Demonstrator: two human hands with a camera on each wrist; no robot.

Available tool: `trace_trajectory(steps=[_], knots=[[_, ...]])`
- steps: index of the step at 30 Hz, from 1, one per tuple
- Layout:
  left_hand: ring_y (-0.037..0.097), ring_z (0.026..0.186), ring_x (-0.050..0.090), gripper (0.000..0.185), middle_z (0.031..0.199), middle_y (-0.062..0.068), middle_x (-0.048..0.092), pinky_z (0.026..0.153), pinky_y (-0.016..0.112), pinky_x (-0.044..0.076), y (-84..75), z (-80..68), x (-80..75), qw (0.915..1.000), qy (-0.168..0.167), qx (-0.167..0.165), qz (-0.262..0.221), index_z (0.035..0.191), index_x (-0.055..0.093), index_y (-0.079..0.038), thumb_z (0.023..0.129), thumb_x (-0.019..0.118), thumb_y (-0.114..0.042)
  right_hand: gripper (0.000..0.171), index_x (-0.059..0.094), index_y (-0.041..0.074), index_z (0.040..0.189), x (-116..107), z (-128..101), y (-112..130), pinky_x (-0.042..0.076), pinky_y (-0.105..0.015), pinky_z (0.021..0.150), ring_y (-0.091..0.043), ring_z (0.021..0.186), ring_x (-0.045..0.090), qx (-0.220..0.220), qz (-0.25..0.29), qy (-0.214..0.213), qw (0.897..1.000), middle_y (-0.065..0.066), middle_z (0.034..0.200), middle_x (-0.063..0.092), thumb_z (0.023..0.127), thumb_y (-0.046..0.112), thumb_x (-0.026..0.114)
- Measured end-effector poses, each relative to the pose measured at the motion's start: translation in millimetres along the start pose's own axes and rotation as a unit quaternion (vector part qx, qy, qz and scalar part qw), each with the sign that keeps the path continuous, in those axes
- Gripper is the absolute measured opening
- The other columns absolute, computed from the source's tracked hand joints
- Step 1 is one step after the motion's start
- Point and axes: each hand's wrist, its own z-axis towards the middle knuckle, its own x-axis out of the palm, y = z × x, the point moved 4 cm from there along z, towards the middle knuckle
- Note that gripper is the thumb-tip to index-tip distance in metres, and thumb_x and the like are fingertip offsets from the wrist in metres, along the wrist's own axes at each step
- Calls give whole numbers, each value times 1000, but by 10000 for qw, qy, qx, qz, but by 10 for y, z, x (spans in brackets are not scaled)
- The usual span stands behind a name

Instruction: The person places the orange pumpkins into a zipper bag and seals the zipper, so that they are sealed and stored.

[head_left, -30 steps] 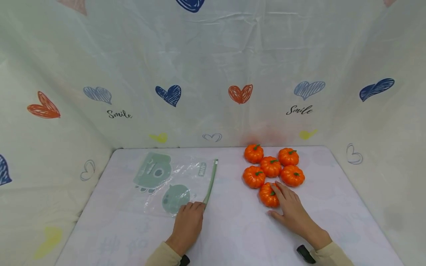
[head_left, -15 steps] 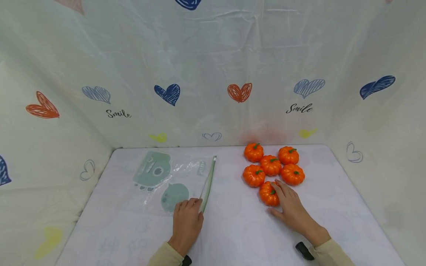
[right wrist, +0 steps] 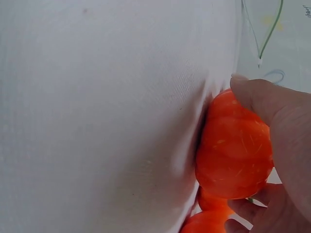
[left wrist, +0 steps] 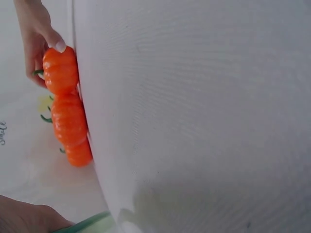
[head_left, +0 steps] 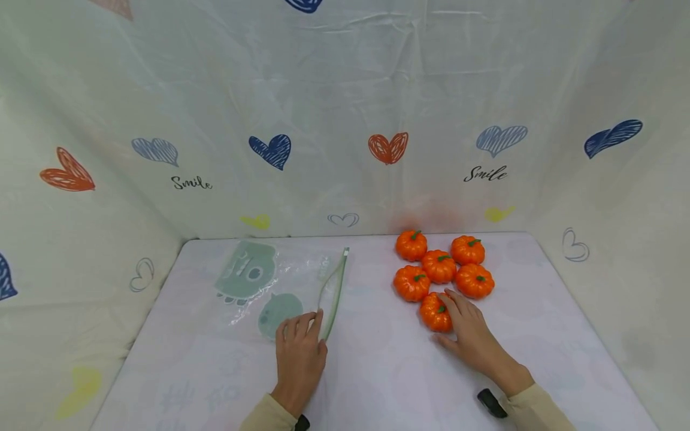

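A clear zip bag (head_left: pixel 259 281) with green cartoon prints lies flat on the left of the white table (head_left: pixel 377 371). Its green zip strip (head_left: pixel 336 287) has parted into a narrow gap. My left hand (head_left: pixel 302 332) lies at the bag's near corner, with its straight fingers spread beside the strip. Several small orange pumpkins (head_left: pixel 439 266) are clustered at the right. My right hand (head_left: pixel 450 320) grips the nearest pumpkin (head_left: pixel 431 314), fingers over its top and thumb at the near side. The right wrist view shows that pumpkin (right wrist: pixel 233 150) close up under a fingertip. It shows as the top pumpkin (left wrist: pixel 60 70) in the left wrist view.
A white cloth backdrop (head_left: pixel 345 120) printed with hearts and "Smile" walls the table at the back and both sides. The other pumpkins (left wrist: pixel 68 121) sit tight against the held one. White table surface lies between the bag and the pumpkins.
My left hand's fingers have straightened and spread at the bag's corner, and the zip strip has parted into an open gap. The right hand stays on the nearest pumpkin.
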Motion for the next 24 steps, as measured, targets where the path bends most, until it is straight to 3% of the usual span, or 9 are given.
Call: trace_trajectory(steps=[12, 24], knots=[[31, 101, 65, 65, 109, 10, 74, 93, 55, 48, 19, 4, -27, 9992, -351, 164, -107, 119, 78, 0, 57, 95, 5, 83, 50, -3, 146, 11, 2, 13, 37, -70, 112, -48, 137, 48, 23, -79, -109, 9999, -27, 146, 53, 79, 19, 94], [32, 100, 65, 65, 108, 10, 73, 92, 54, 48, 28, 9, -20, 9985, -490, 259, -53, 118, 79, 0, 55, 96, 5, 86, 51, 2, 148, -83, -89, 322, 39, -67, 110, -42, 134, 51, -342, 224, -227, 9989, -19, 146, 56, 76, 15, 95]])
